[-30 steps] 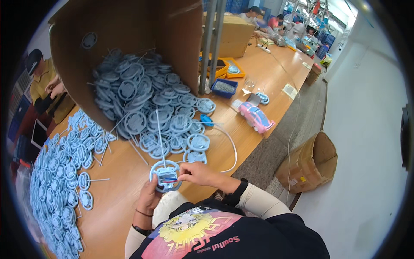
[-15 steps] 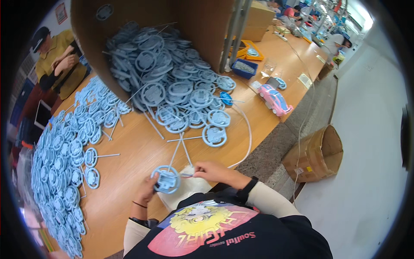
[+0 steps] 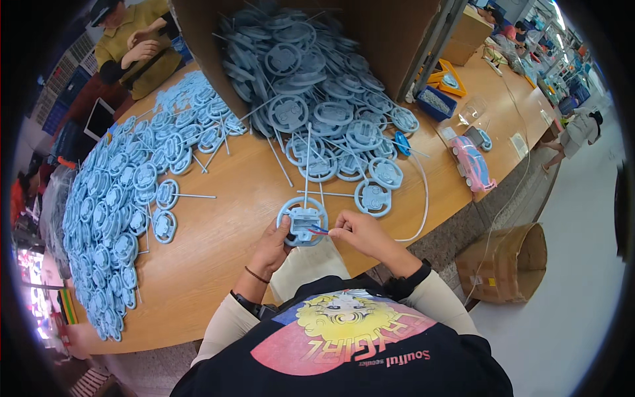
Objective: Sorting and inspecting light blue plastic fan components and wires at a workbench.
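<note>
Gripping blue wheel (image 3: pixel 305 214) nr table edge (image 3: pixel 355 263), L hand (image 3: pixel 270 250) (R hand (image 3: pixel 362 235) pinching wires (image 3: pixel 319 231)) has room leftward.

Bright, even light over table (image 3: pixel 198 278), mid-frame; inside of box (image 3: pixel 383 30), top centre, deep in shadow. Strip lamp (image 3: pixel 559 16) glaring, upper right! Pinkish-white blowout down at lower left edge. Fisheye bowing table edge, black corners hemming frame; centre reasonably sharp, far upper right soft.
</note>
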The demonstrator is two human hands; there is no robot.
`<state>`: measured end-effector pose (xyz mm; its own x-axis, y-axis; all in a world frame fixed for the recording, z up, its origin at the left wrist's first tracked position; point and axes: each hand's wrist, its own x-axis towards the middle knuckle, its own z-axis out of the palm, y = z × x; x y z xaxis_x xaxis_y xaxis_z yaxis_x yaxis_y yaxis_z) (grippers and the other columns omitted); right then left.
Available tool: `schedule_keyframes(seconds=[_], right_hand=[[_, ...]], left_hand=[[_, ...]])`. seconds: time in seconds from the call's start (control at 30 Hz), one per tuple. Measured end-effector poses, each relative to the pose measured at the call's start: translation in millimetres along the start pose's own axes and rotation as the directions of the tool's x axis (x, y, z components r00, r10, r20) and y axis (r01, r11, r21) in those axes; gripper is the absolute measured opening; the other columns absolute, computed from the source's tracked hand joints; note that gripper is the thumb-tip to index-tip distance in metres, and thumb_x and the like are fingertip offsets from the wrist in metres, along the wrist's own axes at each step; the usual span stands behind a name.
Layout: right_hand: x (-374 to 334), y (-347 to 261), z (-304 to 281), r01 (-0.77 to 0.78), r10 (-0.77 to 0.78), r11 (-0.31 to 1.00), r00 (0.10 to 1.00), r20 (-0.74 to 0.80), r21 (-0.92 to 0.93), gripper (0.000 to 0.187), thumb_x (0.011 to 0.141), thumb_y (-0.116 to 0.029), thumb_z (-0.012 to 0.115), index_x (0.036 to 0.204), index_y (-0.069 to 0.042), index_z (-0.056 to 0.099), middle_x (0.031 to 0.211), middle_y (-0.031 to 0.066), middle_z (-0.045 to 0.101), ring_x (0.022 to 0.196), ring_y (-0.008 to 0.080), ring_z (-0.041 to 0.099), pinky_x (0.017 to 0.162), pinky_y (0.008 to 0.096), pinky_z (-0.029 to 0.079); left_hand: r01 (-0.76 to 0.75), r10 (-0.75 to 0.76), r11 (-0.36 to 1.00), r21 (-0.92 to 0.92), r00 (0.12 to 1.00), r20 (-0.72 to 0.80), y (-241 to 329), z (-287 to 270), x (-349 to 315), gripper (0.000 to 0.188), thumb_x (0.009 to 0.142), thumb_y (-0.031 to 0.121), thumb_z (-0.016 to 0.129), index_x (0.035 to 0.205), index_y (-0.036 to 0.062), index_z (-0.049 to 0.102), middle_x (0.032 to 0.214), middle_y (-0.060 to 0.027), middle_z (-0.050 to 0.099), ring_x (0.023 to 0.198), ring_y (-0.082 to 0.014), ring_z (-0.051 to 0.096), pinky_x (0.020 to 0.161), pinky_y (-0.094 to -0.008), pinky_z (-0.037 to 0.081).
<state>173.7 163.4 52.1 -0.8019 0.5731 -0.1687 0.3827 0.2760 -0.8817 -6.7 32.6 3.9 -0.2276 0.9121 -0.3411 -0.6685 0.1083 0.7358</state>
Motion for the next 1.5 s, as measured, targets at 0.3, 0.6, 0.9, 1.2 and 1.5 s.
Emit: schedule_keyframes(seconds=[0.3, 0.6, 0.9, 1.2, 1.5], right_hand=[[9, 14, -4, 0.024, -0.032, 0.994, 0.997, 0.070, 0.105, 0.024, 0.076, -0.025, 0.066, 0.073, -0.004, 0.054, 0.059, 0.0042, 0.053, 0.053, 0.0133, 0.048, 0.049, 0.0285, 0.037], [-1, 6, 3, 0.054, -0.055, 0.997, 0.998, -0.031, -0.050, 0.023, 0.075, -0.026, 0.065, 0.073, -0.006, 0.055, 0.064, 0.0078, 0.058, 0.057, 0.0213, 0.055, 0.052, 0.0323, 0.041], [-4, 15, 10, 0.080, -0.080, 0.996, 0.997, 0.001, 0.040, 0.022, 0.075, -0.023, 0.066, 0.072, -0.004, 0.055, 0.064, 0.0083, 0.059, 0.057, 0.0197, 0.055, 0.052, 0.0321, 0.041], [-2, 45, 9, 0.138, -0.135, 0.990, 0.988, 0.077, -0.037, 0.023, 0.075, -0.025, 0.065, 0.076, -0.004, 0.055, 0.071, 0.0115, 0.060, 0.065, 0.0258, 0.058, 0.055, 0.0356, 0.043], [18, 119, -19, -0.141, -0.029, 0.745, 0.970, -0.242, -0.653, 0.026, 0.073, -0.020, 0.062, 0.093, -0.006, 0.053, 0.077, 0.0166, 0.061, 0.071, 0.0329, 0.060, 0.058, 0.0436, 0.046]], left_hand=[[0.051, -0.044, 0.996, -0.078, 0.995, 0.089, -9, 14, 8, 0.048, 0.091, 0.037, 0.043, 0.127, 0.0066, 0.038, 0.115, -0.0064, 0.052, 0.104, -0.0179, 0.052, 0.089, -0.0338, 0.045], [0.084, -0.065, 0.976, -0.202, 0.993, 0.098, -17, 6, 12, 0.041, 0.092, 0.037, 0.039, 0.117, 0.0037, 0.043, 0.113, -0.0114, 0.054, 0.103, -0.0222, 0.054, 0.089, -0.0379, 0.046], [0.121, -0.100, 0.943, -0.311, 0.991, 0.085, -28, 12, 2, 0.047, 0.091, 0.040, 0.040, 0.120, 0.0032, 0.042, 0.116, -0.0120, 0.053, 0.107, -0.0237, 0.052, 0.095, -0.0390, 0.040], [0.031, 0.012, 0.971, 0.239, 0.984, -0.179, -16, -82, -7, 0.041, 0.092, 0.038, 0.040, 0.112, 0.0040, 0.051, 0.105, -0.0077, 0.058, 0.095, -0.0171, 0.057, 0.081, -0.0327, 0.047], [-0.473, 0.418, 0.846, -0.245, 0.875, -0.246, 132, -138, 8, 0.052, 0.093, 0.041, 0.035, 0.125, 0.0006, 0.037, 0.131, -0.0131, 0.041, 0.121, -0.0279, 0.040, 0.103, -0.0390, 0.031]])
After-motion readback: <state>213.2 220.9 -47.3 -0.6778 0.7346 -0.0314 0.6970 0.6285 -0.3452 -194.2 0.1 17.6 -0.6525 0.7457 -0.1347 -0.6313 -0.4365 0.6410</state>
